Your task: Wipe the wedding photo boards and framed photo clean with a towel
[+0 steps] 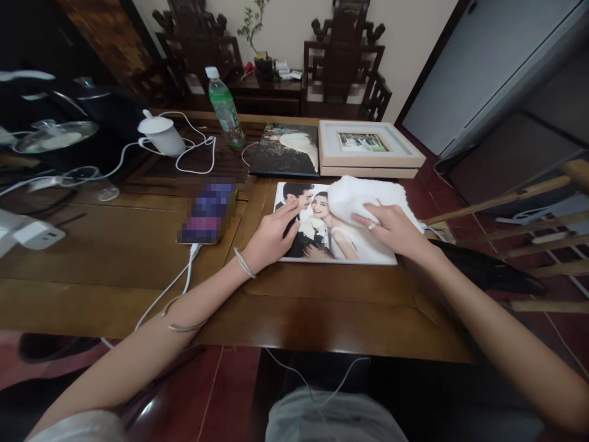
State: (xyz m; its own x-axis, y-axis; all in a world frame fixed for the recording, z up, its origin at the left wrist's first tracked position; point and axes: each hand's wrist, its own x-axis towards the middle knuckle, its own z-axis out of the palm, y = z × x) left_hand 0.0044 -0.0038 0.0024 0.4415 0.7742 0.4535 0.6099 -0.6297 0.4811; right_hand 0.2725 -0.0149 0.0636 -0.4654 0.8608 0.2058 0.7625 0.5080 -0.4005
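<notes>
At far left, a glass-lidded pot (57, 140) shows pale contents, too blurred to name. Next come a clear cup (107, 191), a white lidded mug (162, 136) (its lid hides whatever is inside), a capped green-labelled bottle (225, 107) and a flowerpot (264, 66) holding a leafy plant (252, 27). The left hand (272, 236), fingers loosely spread and grasping nothing, rests on the left part of a couple's photo panel (372, 248) lying on the wooden table (313, 307); the right hand (393, 230) clutches a white cloth (350, 197) against its upper right. Behind, a pale box frame (405, 156) encloses a small photo (363, 142).
</notes>
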